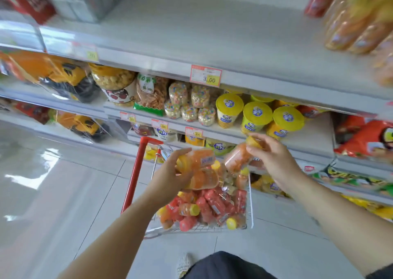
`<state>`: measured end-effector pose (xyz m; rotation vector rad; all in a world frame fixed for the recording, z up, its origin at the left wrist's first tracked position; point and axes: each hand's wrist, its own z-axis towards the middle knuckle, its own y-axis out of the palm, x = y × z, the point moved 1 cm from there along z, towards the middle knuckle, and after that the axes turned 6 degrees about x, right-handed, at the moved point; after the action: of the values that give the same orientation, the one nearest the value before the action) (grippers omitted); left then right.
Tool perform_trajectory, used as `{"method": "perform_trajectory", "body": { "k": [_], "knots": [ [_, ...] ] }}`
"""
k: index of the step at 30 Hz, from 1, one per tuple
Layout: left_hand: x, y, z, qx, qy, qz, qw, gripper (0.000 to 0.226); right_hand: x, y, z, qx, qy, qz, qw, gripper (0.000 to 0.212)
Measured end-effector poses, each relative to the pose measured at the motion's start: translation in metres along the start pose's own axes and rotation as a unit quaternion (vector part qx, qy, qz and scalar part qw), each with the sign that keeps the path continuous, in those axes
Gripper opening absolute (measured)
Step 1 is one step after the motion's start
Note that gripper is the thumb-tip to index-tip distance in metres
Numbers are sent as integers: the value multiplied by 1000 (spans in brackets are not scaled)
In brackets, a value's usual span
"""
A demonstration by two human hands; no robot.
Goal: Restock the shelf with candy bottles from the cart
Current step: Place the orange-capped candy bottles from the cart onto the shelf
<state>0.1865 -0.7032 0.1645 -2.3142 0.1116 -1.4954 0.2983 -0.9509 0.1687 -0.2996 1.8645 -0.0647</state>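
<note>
I am viewing the scene through the head camera, looking down over both forearms toward the cart [251, 204].

1. Left hand [170, 176]: it is gripping orange candy bottles [201, 161] with yellow caps, thumb on top and fingers curled underneath. It appears to be holding two, one stacked on the other; motion blur is preventing an exact count. The hand is hovering above the near-left part of the cart.

2. Right hand [274, 157]: it is pinching a single orange bottle [237, 158] by its yellow cap [253, 142], with the fingertips closing round the cap. The bottle is hanging tilted, its base pointing down-left toward the left hand's load, above the cart's far-right corner.

3. Cart: the wire basket is standing on the tiled floor [63, 183] just beside the shelving, its red handle [136, 172] on the left. Red and orange bottles [212, 206] are lying heaped inside it.

4. Top shelf [191, 34]: it is carrying a price tag [205, 76] reading 3.00 on its front edge. More orange bottles [357, 27], blurred, are lying at its right end, well apart from both hands.

5. Yellow-lidded tubs [257, 117] are standing on the shelf below, behind the right hand.
</note>
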Motion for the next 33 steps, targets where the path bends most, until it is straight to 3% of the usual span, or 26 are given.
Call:
{"method": "perform_trajectory", "body": {
  "k": [5, 9, 18, 23, 28, 33],
  "knots": [
    [70, 27, -16, -38, 61, -46, 996, 46, -51, -68, -39, 33, -72, 18, 997, 32],
    [127, 43, -16, -68, 149, -4, 987, 51, -91, -115, -56, 98, -149, -20, 984, 36],
    [223, 71, 33, -89, 216, -25, 972, 47, -137, -165, -19, 286, -230, -105, 924, 40],
    [253, 76, 62, -83, 213, -91, 969, 45, -162, -177, 17, 354, -282, -249, 856, 46],
    [266, 89, 78, -53, 215, -73, 973, 47, -179, -191, 56, 375, -304, -462, 744, 49],
    [277, 106, 87, -53, 200, -84, 975, 48, -189, -191, 91, 328, -252, -578, 703, 47]
  ]
}}
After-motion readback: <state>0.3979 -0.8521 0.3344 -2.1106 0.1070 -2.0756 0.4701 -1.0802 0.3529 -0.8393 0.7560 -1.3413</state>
